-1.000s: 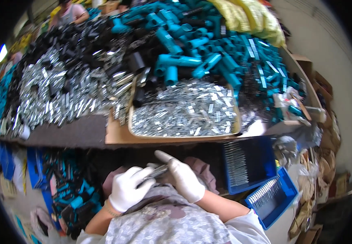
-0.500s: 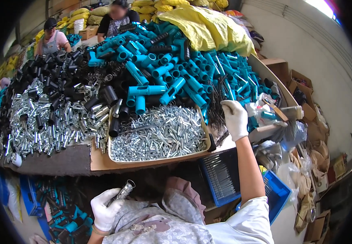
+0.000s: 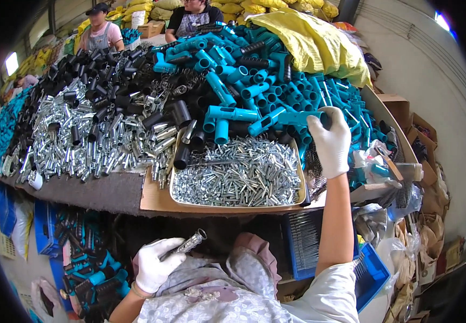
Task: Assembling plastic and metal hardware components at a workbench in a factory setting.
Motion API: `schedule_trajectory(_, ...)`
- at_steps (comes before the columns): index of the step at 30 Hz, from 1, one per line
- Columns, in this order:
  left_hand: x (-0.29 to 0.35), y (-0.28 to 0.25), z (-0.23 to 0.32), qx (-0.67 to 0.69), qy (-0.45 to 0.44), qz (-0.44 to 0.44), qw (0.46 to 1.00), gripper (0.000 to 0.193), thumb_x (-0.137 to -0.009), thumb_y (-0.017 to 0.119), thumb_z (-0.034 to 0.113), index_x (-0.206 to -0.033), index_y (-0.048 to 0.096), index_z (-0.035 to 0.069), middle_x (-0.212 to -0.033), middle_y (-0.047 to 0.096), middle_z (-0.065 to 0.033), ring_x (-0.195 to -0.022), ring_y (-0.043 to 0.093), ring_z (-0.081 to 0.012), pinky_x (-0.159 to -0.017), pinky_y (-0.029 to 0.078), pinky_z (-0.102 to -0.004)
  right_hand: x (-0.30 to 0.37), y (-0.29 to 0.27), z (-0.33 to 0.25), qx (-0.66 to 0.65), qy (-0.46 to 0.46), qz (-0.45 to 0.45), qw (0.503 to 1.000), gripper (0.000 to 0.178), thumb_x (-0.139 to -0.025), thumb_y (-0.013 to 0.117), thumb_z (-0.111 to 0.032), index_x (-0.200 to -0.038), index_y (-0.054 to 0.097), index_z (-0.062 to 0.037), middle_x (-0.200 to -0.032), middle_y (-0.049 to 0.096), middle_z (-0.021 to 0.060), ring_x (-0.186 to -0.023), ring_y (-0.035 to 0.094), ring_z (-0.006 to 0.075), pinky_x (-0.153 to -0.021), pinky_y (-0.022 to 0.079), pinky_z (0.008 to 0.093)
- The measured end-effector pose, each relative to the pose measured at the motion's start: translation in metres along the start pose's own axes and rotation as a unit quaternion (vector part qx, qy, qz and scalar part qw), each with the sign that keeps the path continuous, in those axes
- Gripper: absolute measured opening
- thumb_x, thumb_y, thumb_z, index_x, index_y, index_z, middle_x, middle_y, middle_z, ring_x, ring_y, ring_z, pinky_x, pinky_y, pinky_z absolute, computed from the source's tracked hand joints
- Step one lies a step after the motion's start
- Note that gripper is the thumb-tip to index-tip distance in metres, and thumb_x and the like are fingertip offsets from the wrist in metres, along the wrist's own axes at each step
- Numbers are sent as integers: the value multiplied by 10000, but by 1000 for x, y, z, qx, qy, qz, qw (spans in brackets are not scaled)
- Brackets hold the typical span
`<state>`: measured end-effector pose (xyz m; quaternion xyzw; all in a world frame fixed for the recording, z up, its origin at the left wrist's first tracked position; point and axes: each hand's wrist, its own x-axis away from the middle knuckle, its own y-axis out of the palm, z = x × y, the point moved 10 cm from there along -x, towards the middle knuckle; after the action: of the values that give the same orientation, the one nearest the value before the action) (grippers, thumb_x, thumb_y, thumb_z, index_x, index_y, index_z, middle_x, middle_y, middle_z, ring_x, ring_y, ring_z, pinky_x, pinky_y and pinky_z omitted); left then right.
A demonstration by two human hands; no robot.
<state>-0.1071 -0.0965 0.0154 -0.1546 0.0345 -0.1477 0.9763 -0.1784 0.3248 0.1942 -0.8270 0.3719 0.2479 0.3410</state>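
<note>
My left hand (image 3: 158,265), in a white glove, is closed around a silver metal tube (image 3: 192,241) above my lap. The tube's open end points up and to the right. My right hand (image 3: 334,141), also gloved, reaches out over the far right of the bench. Its thumb and fingers pinch the end of a teal plastic tubular housing (image 3: 296,118). That housing lies level at the front of a heap of similar teal housings (image 3: 223,89). Below it stands a cream tray (image 3: 233,205) filled with small silver metal pins.
Silver tubes (image 3: 63,137) and black plastic sleeves (image 3: 104,81) are heaped on the left. A yellow sack (image 3: 319,46) covers the back of the teal heap. Blue crates (image 3: 370,277) stand below the bench on the right. Two people (image 3: 101,32) are across the bench.
My right hand has moved from above the dark wire springs to a teal housing and closed on it. My left hand has tipped the tube further right. The whole view has shifted.
</note>
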Motion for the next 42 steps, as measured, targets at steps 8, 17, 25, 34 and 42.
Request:
schedule_trajectory(8, -1, 6, 35, -22, 126, -12, 992, 333, -733, 781, 29, -1048, 701, -43, -891, 712, -168, -766, 695, -257, -689, 521, -311, 32, 74, -15, 90, 8, -226, 970, 426, -701, 810, -360, -938, 695, -25, -920, 680, 146, -822, 665, 269, -771, 522, 358)
schedule_trajectory(17, -3, -17, 37, -89, 127, -8, 988, 318, -765, 790, 111, -1053, 704, 6, -854, 684, -150, -714, 672, -286, -641, 518, -331, 141, 56, -74, -184, 144, -453, 860, 425, -802, 705, -287, -1074, 636, 32, -936, 687, 141, -844, 669, 183, -760, 529, 315)
schedule_trajectory(25, 4, -4, 60, -172, 253, -93, 948, 327, -765, 804, 159, -1065, 721, 60, -824, 682, -94, -684, 672, -264, -611, 534, -336, 220, 93, -89, -123, -9, -654, 747, 461, -776, 813, -291, -1147, 708, -38, -934, 721, 142, -858, 701, 259, -804, 541, 333)
schedule_trajectory(34, 13, 5, 62, -154, 301, -105, 935, 426, -766, 821, 255, -1113, 692, 44, -801, 667, -102, -633, 663, -267, -559, 525, -332, 240, 111, -112, -123, -37, -694, 708, 453, -750, 835, -227, -1145, 719, -39, -986, 724, 159, -885, 702, 277, -820, 544, 352)
schedule_trajectory(42, 19, 18, 55, -149, 288, -145, 935, 467, -791, 803, 308, -1160, 670, 54, -775, 661, -86, -616, 666, -265, -552, 524, -342, 288, 120, -97, -151, 174, -738, 634, 371, -870, 723, -207, -1188, 689, -20, -1010, 738, 143, -923, 691, 187, -879, 524, 320)
